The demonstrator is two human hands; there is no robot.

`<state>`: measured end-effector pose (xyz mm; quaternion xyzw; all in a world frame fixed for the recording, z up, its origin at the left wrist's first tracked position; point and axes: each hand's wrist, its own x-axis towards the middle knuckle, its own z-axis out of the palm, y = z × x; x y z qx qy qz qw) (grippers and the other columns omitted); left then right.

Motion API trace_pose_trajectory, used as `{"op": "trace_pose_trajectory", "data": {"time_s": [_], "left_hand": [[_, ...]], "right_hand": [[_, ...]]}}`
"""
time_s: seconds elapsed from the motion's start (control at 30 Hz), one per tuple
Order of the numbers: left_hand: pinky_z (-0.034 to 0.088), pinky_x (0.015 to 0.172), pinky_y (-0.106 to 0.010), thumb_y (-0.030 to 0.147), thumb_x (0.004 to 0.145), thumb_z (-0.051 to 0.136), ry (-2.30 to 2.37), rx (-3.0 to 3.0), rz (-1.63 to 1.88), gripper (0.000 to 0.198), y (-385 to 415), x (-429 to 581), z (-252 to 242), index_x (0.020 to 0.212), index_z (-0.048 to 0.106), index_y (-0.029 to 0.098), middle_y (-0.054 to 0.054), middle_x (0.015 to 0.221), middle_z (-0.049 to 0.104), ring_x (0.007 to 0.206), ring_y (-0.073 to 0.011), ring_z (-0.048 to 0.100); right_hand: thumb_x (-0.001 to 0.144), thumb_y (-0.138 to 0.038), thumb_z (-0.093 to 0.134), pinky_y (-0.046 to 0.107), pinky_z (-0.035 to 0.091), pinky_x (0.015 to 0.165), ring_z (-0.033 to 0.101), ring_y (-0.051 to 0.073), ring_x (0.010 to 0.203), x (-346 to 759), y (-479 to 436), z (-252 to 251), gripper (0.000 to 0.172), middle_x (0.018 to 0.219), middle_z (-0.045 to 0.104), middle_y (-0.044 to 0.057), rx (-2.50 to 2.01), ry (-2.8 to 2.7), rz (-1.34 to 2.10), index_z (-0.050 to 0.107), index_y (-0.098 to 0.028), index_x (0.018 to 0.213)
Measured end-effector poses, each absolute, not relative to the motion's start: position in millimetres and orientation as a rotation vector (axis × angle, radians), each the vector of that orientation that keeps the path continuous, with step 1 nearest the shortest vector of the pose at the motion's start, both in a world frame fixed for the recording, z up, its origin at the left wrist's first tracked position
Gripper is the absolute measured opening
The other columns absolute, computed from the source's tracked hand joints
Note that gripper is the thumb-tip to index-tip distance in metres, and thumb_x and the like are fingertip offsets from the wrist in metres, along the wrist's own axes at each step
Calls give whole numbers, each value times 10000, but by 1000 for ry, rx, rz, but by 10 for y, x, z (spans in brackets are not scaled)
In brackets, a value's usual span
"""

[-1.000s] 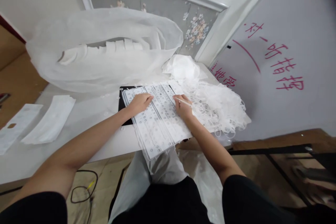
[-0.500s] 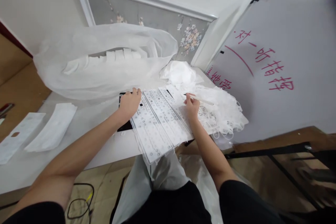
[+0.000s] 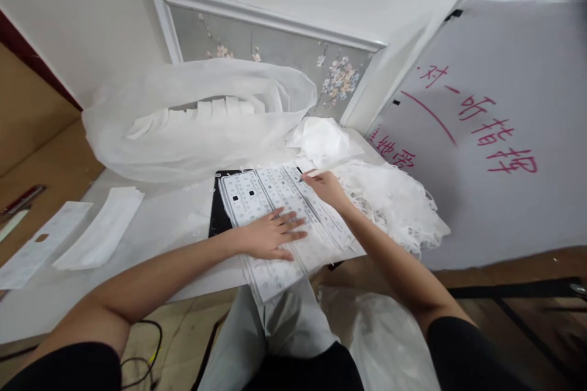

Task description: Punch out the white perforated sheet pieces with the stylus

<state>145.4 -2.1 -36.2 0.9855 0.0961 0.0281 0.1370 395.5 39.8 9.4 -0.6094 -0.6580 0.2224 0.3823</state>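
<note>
- Our left hand (image 3: pixel 270 236) has come flat onto the printed sheet (image 3: pixel 285 197), fingers wide, so it seems held steady.
- Our right hand (image 3: pixel 328 188) holds a pen (image 3: pixel 301 179) narrowly at its far part.
- The sheet overhangs the tabletop (image 3: pixel 167 214) edge; white loops (image 3: pixel 389 192) crowd the right, the left gives more room.

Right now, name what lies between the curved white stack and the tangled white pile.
The head view shows white table, then the black board under the patterned sheet, with left hand and right hand over it.
</note>
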Motion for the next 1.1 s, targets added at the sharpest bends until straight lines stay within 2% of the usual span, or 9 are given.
{"op": "trace_pose_trajectory", "data": {"time_s": [0.13,0.3,0.37,0.47,0.57,0.67,0.8,0.93,1.1], "left_hand": [[12,1280,-576,664,988,508,239,2745,-98,677,6,1406,-220,1596,376,396,-35,1714,200,1601,-357,108],[27,1274,-597,684,891,646,177,2628,-191,708,42,1343,-107,1537,451,471,-1,1719,147,1600,-377,48],[131,1283,-526,640,916,642,178,2604,-105,600,109,1329,-122,1485,514,498,39,1684,291,1595,-324,175],[367,1180,-376,470,1046,496,279,2576,123,373,240,1345,-193,1396,624,468,48,1447,637,1396,-208,543],[450,1099,-355,330,1085,378,385,2626,275,416,312,1377,-283,1396,648,387,1,1343,713,1225,-194,654],[411,1154,-421,274,1075,371,480,2788,339,434,291,1394,-355,1402,648,338,-24,1490,603,1350,-236,567],[284,1243,-489,341,1086,398,657,2851,358,416,243,1399,-410,1437,609,269,-52,1572,516,1479,-283,431],[182,1275,-516,362,1097,383,697,2831,323,423,243,1398,-440,1464,573,269,-51,1581,505,1504,-285,396],[175,1275,-499,358,1099,378,705,2823,331,420,250,1395,-456,1456,581,272,-45,1583,504,1509,-280,388]], "right_hand": [[902,-423,667,301,510,805,694,197,847,3534,717,260,256,929,781,49,-1208,-2050,772,787,-198,926],[896,-544,664,307,522,810,678,203,870,3278,981,-166,392,918,764,52,-1059,-1910,1004,755,-163,925],[915,-560,637,316,521,817,668,198,853,3295,992,-359,411,895,750,52,-1063,-1829,1004,740,-163,900],[937,-513,630,304,511,804,659,187,845,3358,964,-509,357,896,740,42,-1032,-1885,1014,744,-175,933],[942,-464,633,285,496,763,647,176,815,3396,941,-521,310,875,734,35,-1058,-1918,988,747,-176,939],[941,-448,623,279,492,730,643,174,785,3404,941,-494,305,852,733,38,-1104,-1880,987,747,-171,921],[940,-429,615,279,497,739,670,184,818,3403,933,-464,291,893,753,49,-1122,-1872,1000,754,-174,922],[936,-414,619,284,501,751,681,187,817,3403,916,-448,276,877,759,47,-1134,-1890,1001,754,-174,920],[939,-403,622,277,497,735,681,180,789,3407,917,-469,259,843,757,36,-1145,-1936,971,752,-179,921]]}}
